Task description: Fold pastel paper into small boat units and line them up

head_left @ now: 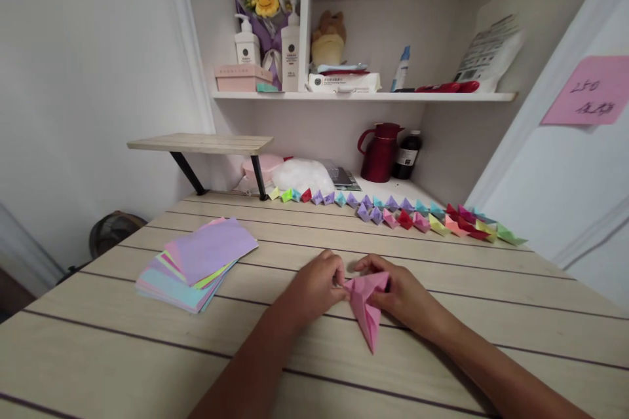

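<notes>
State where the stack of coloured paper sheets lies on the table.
In the head view the stack of coloured paper sheets lies on the table's left side, left of the left hand, below the small wooden shelf.

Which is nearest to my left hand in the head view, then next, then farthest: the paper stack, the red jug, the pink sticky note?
1. Paper stack, left on the table.
2. Red jug, back by the wall.
3. Pink sticky note, far right, on the door.

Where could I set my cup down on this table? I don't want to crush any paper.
Bare wood lies between the paper stack and the row of folded boats, and right of the right hand. The back corner by the red jug is crowded.
</notes>
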The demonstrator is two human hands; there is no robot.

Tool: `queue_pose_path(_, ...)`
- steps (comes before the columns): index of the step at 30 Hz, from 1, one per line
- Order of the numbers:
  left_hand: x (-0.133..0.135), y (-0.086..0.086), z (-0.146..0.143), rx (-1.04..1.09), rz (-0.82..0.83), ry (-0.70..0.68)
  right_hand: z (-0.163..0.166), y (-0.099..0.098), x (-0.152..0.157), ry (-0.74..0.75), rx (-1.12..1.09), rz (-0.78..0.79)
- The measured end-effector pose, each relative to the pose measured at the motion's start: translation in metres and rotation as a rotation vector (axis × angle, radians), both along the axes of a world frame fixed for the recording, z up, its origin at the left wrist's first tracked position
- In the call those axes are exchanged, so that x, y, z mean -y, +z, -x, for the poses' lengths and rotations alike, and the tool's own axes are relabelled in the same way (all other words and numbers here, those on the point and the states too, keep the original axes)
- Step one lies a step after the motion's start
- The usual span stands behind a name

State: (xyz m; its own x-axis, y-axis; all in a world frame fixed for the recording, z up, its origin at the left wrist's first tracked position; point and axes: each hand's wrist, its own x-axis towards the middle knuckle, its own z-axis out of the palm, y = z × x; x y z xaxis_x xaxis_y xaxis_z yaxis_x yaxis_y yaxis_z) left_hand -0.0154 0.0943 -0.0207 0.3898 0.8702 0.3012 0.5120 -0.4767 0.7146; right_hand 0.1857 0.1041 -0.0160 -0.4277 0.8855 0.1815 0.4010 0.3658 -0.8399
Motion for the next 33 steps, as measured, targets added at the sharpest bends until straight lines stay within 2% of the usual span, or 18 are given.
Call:
queue_pose_path(7,0.001,-0.005,-0.005,-0.062,-0.082,0.047,0.000,0.003,0.000,-0.003,0.003,-0.033)
queue_pose_path(14,0.002,-0.005,-0.008,-0.154,-0.094,0.068,0.002,0.008,0.009,0.111,-0.011,-0.037)
queue_pose_path(26,0.007,0.002,-0.011,-0.321,-0.122,0.080,0.002,-0.001,0.003,-0.009,0.087,-0.155)
queue_pose_path(33,0.011,0.005,-0.016,-0.389,-0.146,0.125,0.007,0.006,0.011,0.062,0.216,-0.234)
